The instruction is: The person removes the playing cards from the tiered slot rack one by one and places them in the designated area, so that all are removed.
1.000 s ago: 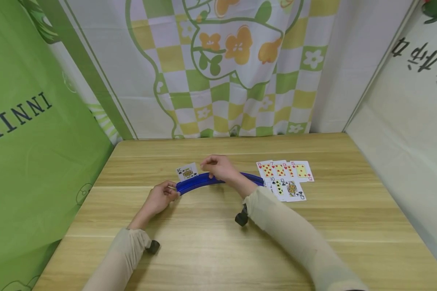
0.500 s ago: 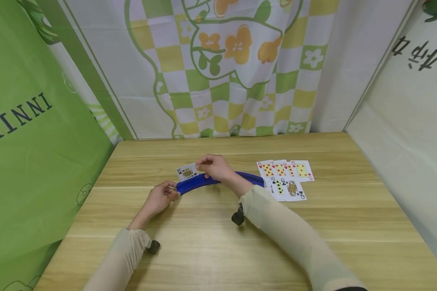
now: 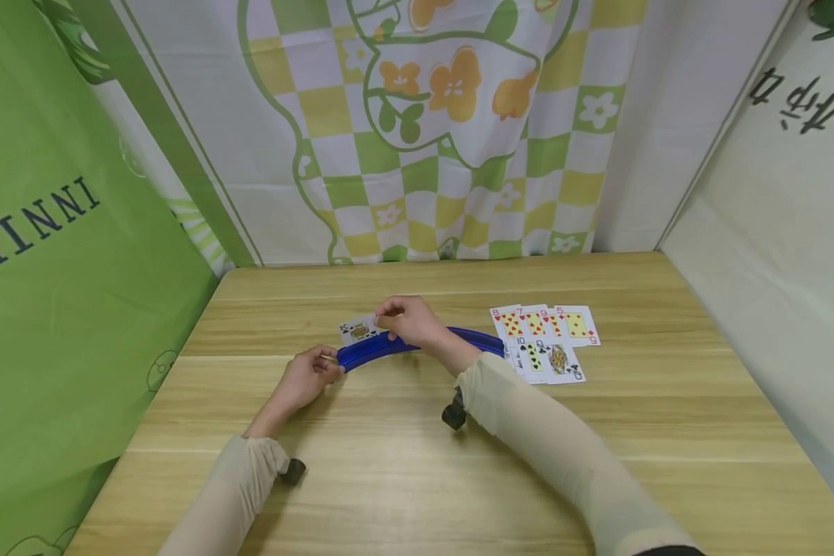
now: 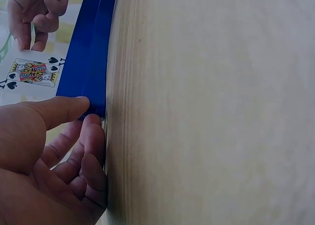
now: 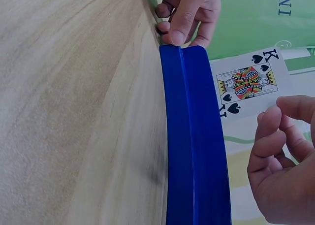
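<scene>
A curved blue playing-card holder stands on the table. My left hand pinches its left end between thumb and fingers, seen closely in the left wrist view. Upright at the holder's left part is a king of spades playing card, its lower edge at the blue slot. My right hand reaches over the holder and pinches the card's right edge with thumb and forefinger. That hand also shows beyond the card in the left wrist view.
Right of the holder, several overlapping playing cards lie face up in two rows: a red row behind and a black row in front. A patterned curtain hangs behind the wooden table; cloths flank both sides.
My right hand has moved left along the holder and taken hold of the king of spades. The card now leans slightly differently and sits a little farther right. My left hand stays put.
</scene>
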The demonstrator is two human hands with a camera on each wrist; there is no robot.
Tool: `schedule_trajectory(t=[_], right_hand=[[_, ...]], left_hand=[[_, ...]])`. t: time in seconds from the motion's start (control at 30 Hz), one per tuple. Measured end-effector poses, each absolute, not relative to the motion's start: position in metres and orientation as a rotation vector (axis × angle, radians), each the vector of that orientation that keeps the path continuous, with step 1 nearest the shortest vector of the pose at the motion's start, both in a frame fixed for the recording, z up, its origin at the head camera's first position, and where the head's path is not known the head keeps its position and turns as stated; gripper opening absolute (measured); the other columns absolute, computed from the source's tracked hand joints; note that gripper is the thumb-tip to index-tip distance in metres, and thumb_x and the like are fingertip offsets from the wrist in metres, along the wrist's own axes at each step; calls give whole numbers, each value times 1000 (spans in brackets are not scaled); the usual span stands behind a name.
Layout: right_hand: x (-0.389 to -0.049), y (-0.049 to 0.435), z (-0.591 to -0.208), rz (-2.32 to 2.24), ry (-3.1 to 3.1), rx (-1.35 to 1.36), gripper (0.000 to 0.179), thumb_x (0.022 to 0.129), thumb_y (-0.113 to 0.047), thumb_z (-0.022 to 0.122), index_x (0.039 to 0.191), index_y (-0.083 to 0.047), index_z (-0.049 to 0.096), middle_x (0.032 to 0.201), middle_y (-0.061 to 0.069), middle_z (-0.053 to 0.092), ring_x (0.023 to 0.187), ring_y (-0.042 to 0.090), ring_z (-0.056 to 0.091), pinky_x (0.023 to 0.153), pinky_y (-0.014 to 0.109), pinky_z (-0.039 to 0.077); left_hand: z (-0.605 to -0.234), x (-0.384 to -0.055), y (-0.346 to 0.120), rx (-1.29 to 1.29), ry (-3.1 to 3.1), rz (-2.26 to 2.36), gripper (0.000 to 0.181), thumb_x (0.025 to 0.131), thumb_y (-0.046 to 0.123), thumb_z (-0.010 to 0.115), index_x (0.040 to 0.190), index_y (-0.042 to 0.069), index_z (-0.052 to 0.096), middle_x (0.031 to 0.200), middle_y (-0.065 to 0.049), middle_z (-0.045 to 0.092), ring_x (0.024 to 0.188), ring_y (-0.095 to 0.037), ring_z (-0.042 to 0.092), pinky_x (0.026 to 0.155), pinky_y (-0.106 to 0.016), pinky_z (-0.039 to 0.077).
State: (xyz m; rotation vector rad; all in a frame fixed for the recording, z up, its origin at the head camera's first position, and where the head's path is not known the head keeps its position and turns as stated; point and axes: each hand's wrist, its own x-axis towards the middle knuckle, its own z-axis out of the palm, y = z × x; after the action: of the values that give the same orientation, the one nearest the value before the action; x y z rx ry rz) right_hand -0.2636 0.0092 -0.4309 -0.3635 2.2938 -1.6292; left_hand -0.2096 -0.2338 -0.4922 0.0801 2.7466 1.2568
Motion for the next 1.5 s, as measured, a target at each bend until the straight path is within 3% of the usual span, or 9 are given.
schedule_trajectory(t=[0.2,0.43,0.77,1.0,1.5], right_hand=[[-265,14,-427,-1640,2296,-367,13,98,-22,63,106,-14,69,103,6,66,88,36,66,60,32,49],[-266,16,-423,-1698,2306,-371,14,99,-18,63,107,-8,67,100,9,66,89,43,64,66,32,53],[-268,21,-421,-1766,2255,-328,13,97,-13,61,105,-4,66,88,5,67,66,19,53,58,23,45],[-267,28,-422,-1830,2218,-305,13,95,-8,60,104,-1,66,82,6,65,70,22,54,57,23,44],[-263,52,-421,-1835,2254,-257,17,95,-9,59,108,1,66,82,5,66,69,17,56,59,23,47]], left_hand=[[-491,-211,-234,79,2747,1259,29,90,12,71,116,1,64,92,-12,72,77,-14,63,66,-25,50],[-493,-210,-235,95,2745,1267,29,90,10,71,116,-1,63,94,-14,73,78,-13,65,65,-23,51],[-491,-209,-233,49,2726,1285,30,89,10,72,116,-1,63,93,-14,72,77,-15,64,64,-24,51],[-492,-210,-233,63,2723,1302,29,89,8,71,115,-2,63,93,-16,72,77,-16,64,64,-24,51],[-490,-208,-234,80,2725,1261,31,91,13,70,119,1,62,95,-12,72,81,-17,65,68,-27,51]])
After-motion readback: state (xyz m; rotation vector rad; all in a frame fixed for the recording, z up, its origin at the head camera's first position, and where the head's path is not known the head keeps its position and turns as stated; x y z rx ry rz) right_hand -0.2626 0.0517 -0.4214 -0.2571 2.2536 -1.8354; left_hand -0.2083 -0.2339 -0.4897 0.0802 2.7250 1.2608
